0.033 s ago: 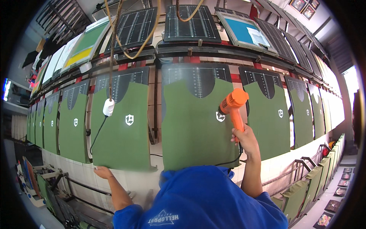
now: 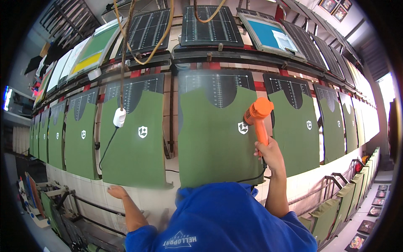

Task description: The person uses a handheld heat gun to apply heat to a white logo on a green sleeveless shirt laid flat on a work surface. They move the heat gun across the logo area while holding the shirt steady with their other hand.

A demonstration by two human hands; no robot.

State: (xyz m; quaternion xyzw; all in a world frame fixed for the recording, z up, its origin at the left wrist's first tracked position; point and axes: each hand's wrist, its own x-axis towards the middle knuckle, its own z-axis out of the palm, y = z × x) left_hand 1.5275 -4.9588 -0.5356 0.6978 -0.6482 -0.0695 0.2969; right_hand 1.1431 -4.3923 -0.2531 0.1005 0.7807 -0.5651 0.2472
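My right hand (image 2: 270,153) is wrapped around the handle of an orange heat gun (image 2: 260,110). Its nozzle is just to the right of a white shield print (image 2: 242,127) on a green shirt piece (image 2: 210,143), which lies flat over a dark printing board (image 2: 218,80). A black cord hangs from the handle. My left hand (image 2: 116,192) is held low on the left, below the front edge of a neighbouring green piece (image 2: 132,164). It touches nothing that I can see, and its fingers are loosely curled.
A white plug connector (image 2: 119,117) hangs over the left piece, its dark cord running down. More green pieces with shield prints stretch both ways. Behind the rail are bare boards (image 2: 210,27) and a blue screen frame (image 2: 268,35). Draped green pieces (image 2: 327,214) stand behind me at right.
The heat gun's nozzle has shifted slightly right, uncovering more of the shield print. My left hand has moved a little right and down.
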